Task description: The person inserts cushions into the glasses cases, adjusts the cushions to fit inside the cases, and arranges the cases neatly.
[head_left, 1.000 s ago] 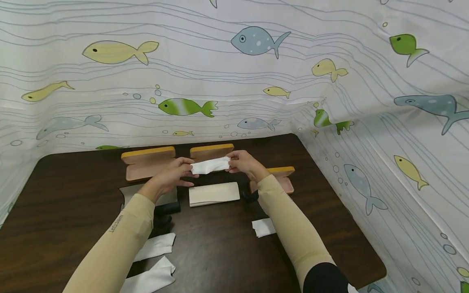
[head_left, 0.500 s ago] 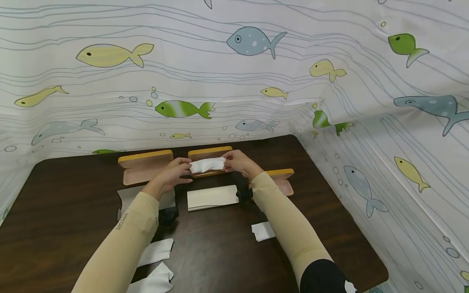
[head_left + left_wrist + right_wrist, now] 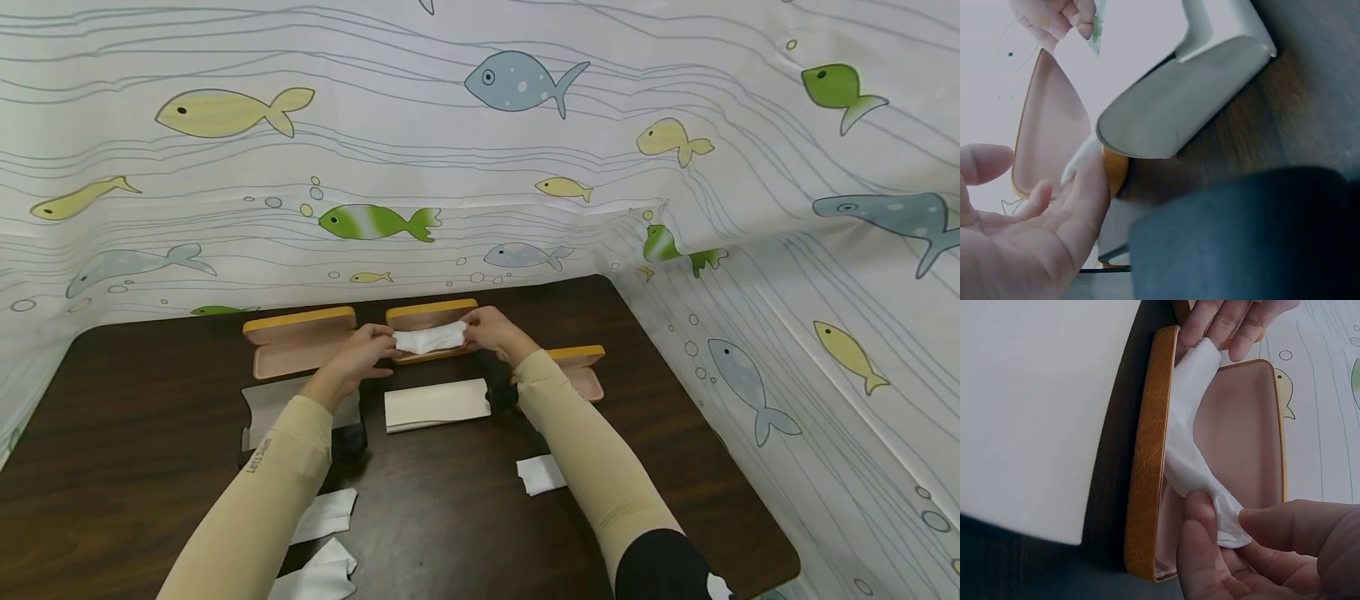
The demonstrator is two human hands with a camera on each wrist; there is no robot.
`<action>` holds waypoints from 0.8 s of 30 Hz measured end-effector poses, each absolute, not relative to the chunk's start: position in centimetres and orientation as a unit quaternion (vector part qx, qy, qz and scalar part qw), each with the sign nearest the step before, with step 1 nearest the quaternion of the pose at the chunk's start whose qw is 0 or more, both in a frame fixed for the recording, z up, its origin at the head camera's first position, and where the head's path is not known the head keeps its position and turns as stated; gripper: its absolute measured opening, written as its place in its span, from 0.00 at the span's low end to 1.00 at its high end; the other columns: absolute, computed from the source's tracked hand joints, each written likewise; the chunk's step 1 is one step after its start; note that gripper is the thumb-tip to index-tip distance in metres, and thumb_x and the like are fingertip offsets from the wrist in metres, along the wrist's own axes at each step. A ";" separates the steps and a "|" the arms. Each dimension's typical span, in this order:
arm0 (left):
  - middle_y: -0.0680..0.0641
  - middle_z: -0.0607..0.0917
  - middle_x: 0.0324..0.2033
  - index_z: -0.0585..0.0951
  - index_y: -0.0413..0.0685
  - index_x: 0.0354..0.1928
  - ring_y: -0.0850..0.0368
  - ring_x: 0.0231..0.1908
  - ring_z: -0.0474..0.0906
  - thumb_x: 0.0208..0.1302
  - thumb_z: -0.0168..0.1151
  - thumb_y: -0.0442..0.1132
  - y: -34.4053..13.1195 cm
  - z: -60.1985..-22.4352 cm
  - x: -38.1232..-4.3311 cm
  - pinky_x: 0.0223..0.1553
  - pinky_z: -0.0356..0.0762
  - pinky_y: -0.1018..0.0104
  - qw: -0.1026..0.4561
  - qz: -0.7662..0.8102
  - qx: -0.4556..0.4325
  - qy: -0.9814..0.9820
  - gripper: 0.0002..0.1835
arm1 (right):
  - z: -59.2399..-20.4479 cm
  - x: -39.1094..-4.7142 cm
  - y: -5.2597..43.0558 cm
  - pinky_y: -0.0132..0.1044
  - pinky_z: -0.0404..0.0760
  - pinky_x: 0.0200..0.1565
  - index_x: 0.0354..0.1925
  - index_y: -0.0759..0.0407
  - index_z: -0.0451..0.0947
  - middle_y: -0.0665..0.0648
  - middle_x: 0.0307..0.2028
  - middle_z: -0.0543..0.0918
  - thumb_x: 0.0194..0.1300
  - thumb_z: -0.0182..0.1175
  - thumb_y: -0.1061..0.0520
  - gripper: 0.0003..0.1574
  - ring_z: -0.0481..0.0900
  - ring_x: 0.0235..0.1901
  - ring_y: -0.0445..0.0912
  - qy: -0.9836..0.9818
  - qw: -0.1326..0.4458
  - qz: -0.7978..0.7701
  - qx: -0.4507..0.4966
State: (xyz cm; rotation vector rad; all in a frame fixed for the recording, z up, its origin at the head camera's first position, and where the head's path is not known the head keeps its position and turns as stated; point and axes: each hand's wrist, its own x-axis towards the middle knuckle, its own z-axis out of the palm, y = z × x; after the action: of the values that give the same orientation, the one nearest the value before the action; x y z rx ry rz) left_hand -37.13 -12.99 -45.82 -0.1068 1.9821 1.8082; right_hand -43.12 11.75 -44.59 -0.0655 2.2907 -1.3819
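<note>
My left hand [image 3: 356,357] and right hand [image 3: 498,330] hold a small white cloth [image 3: 431,338] stretched between them over an open orange glasses case [image 3: 431,312]. In the right wrist view, the right thumb and fingers pinch the near end of the cloth [image 3: 1194,434], which sags into the pink-lined case [image 3: 1147,469]. The left fingers grip its other end, with the thumb standing apart in the left wrist view. Just in front of the case lies a cream folded case [image 3: 437,404], its hollow end showing in the left wrist view.
Two more open orange cases stand on the dark table [image 3: 450,517], one at left [image 3: 288,358] and one at right [image 3: 585,382], partly behind the right arm. A grey open cover [image 3: 262,408] and several white cloths [image 3: 326,512] lie nearer. A fish-print curtain [image 3: 420,150] surrounds the table.
The cloth has come slightly down and over the middle case, and it sags more between the hands. The view has shifted a little. Both hands keep hold of the cloth.
</note>
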 end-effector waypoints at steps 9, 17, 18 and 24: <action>0.33 0.58 0.72 0.53 0.36 0.76 0.37 0.67 0.65 0.81 0.43 0.42 -13.0 -45.7 -37.1 0.62 0.75 0.48 0.210 0.613 -0.034 0.761 0.29 | -44.5 -43.2 11.8 0.41 0.85 0.48 0.66 0.72 0.71 0.65 0.49 0.78 0.74 0.53 0.68 0.24 0.81 0.38 0.49 0.849 0.213 -0.483 -0.020; 0.34 0.56 0.74 0.54 0.39 0.77 0.38 0.67 0.64 0.82 0.44 0.44 -13.0 -45.8 -37.2 0.64 0.72 0.46 0.207 0.578 -0.021 0.789 0.30 | -45.1 -43.5 12.0 0.42 0.84 0.50 0.67 0.72 0.70 0.66 0.52 0.77 0.75 0.52 0.66 0.25 0.80 0.41 0.50 0.853 0.206 -0.479 -0.011; 0.34 0.56 0.74 0.54 0.39 0.77 0.38 0.68 0.64 0.81 0.44 0.44 -13.0 -45.8 -37.2 0.64 0.72 0.45 0.205 0.577 -0.019 0.790 0.30 | -45.2 -43.6 12.0 0.43 0.84 0.51 0.67 0.72 0.70 0.66 0.54 0.76 0.75 0.52 0.66 0.25 0.80 0.42 0.51 0.854 0.206 -0.478 -0.011; 0.33 0.57 0.73 0.55 0.36 0.75 0.37 0.67 0.64 0.81 0.44 0.42 -12.9 -45.7 -37.2 0.62 0.73 0.45 0.199 0.568 -0.006 0.799 0.29 | -45.3 -43.9 12.0 0.45 0.82 0.54 0.68 0.71 0.70 0.67 0.59 0.75 0.75 0.50 0.66 0.25 0.80 0.46 0.52 0.858 0.203 -0.472 -0.006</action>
State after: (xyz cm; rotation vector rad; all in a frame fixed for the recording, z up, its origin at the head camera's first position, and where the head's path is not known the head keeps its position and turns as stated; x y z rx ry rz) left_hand -37.16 -12.94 -45.66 -0.0160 2.2341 1.5889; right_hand -43.86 11.96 -45.25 -0.0171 2.3951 -1.3169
